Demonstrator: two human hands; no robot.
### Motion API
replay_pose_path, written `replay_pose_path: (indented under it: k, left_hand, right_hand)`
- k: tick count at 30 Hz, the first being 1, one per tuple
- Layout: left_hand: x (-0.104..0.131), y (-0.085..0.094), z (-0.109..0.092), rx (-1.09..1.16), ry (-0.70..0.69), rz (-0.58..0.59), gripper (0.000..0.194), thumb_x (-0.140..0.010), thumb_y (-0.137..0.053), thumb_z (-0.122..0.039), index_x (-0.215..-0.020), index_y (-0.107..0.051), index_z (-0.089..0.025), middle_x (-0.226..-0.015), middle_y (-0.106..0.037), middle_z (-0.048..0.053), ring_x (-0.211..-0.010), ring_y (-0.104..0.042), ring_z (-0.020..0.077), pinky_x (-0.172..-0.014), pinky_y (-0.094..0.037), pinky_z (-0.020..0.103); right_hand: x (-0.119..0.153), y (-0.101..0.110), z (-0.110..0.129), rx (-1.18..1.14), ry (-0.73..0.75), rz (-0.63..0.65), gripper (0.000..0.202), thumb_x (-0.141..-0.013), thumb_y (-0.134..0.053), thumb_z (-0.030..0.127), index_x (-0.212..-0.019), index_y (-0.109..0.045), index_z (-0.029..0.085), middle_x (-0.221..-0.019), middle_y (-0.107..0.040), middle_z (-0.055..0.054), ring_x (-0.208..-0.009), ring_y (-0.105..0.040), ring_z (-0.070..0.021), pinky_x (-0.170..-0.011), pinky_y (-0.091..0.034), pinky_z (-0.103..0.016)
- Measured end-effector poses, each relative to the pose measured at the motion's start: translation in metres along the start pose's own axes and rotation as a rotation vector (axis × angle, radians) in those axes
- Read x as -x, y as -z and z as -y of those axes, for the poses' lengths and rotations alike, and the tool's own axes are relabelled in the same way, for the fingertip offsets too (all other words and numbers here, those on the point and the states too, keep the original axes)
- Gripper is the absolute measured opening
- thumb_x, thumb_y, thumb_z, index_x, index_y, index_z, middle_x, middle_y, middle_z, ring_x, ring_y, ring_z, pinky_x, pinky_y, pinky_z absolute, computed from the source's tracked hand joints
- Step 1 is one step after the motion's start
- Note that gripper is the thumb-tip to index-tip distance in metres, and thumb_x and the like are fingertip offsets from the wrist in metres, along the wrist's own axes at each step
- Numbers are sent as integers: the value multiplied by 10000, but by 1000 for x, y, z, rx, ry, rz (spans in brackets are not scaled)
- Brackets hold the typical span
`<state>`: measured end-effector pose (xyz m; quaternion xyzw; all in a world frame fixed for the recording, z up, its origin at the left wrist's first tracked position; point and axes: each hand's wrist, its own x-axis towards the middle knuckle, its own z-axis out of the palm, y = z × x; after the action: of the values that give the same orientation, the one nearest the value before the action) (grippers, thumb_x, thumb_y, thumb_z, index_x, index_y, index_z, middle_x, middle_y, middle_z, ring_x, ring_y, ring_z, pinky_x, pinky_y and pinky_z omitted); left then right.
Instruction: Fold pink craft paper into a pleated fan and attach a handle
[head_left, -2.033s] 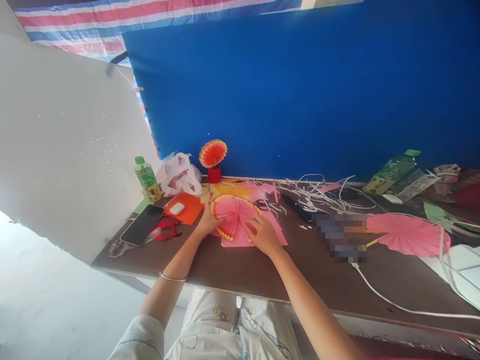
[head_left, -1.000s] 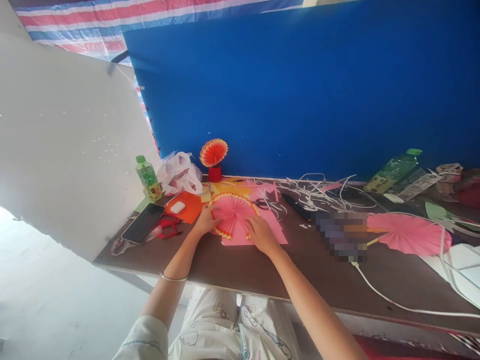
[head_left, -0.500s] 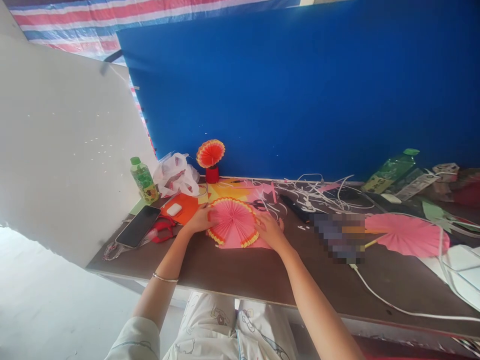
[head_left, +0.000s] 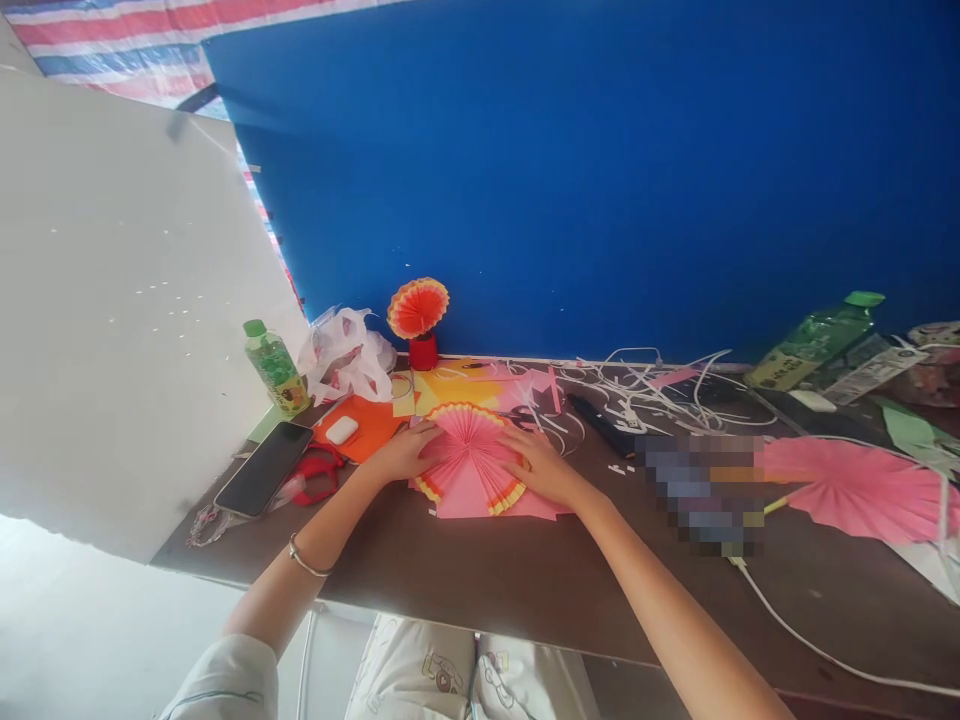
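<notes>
**A big pink fan (head_left: 466,432) on the brown worktop (head_left: 450,565)**

The big pink fan is made of folded paper with an orange and yellow edge. It sits near the middle of the worktop, over some pink paper (head_left: 466,502). It is spread almost into a circle, with a gap on the side near the person.

The left hand (head_left: 405,455) is on the left side of the fan. Its fingers touch the folds, but I cannot tell if they pinch them. The right hand (head_left: 546,470) is on the right side, with its fingers spread a bit apart over the folds.

Behind the fan is yellow paper (head_left: 454,392). Farther back, a small paper flower (head_left: 418,308) stands up from a red pot (head_left: 423,353). To the left, a white case (head_left: 343,431) lies on orange paper (head_left: 366,418). Next to that are a tool with red handles (head_left: 321,478) and a black phone (head_left: 264,472). A green bottle (head_left: 276,372) stands near a white plastic bag (head_left: 351,355). Over to the right, well apart, lies another pink fan (head_left: 862,485).
</notes>
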<state>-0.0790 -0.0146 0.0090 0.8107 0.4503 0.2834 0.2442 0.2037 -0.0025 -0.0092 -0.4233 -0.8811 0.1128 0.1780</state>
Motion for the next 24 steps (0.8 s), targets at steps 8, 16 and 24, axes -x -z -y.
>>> replay_pose_path:
  k: [8,16,24]
  left_hand:
    - [8,-24,-16,-112,94,-12,847,-527,-725,-531,-1252,-465,-180,-1406,-289,169,-1311,-154,406,-1058,-61,537]
    - [20,-28,-16,-320,37,55,759,-620,-606,-242,-1332,-346,-204,-1412,-290,129,-1329,-151,339,-1073,-36,532]
    - [27,-34,-32,-560,-71,-49,291,-693,-532,-178,-982,-566,-187,-1301,-440,110,-1259,-323,288,-1046,-237,482]
  right_hand:
    - [0,-2,7,115,-94,-188,408,-806,-475,448,-1129,-562,214,-1259,-505,-102,-1222,-374,-295,-1016,-228,-539]
    - [15,-6,32,97,-104,-110,710,-656,-599,528,-1252,-426,182,-1330,-413,-153,-1244,-337,-331,-1008,-273,-520]
    - [16,10,41,91,10,-164,112,-782,-516,283,-795,-596,206,-1206,-509,-93,-1188,-400,-271,-985,-338,-467]
